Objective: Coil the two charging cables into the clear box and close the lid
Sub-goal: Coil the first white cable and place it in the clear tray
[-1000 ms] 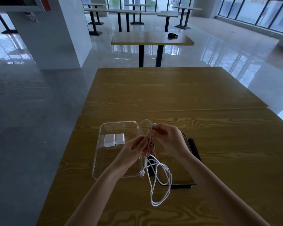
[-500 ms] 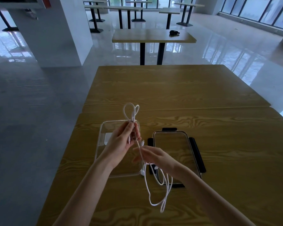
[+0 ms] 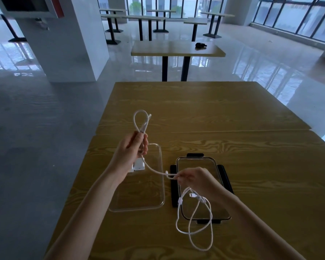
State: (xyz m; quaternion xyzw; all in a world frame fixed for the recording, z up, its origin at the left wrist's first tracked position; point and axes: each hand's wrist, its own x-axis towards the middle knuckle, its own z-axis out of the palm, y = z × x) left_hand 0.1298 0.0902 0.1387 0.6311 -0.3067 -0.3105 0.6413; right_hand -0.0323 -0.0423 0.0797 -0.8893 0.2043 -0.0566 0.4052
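Observation:
My left hand (image 3: 130,150) is raised over the far end of the clear box (image 3: 159,201) and grips a folded loop of white charging cable (image 3: 154,170); the loop sticks up above my fist. The cable runs down and right to my right hand (image 3: 192,178), which pinches it above the lid (image 3: 219,184). Below that hand, loose loops with connectors dangle over the lid's near edge. The clear lid with black clasps lies flat to the right of the box. Two white charger bricks (image 3: 137,165) sit in the box, partly hidden by my left wrist.
Everything rests on a wooden table (image 3: 251,166) made of two joined tops. A second table (image 3: 176,48) with a small black object (image 3: 200,45) stands beyond. A white pillar (image 3: 69,45) rises at the far left, with a shiny floor around it.
My left hand has lifted the folded loop up and to the left. My right hand has slid down the cable and away to the right, stretching a span between the hands.

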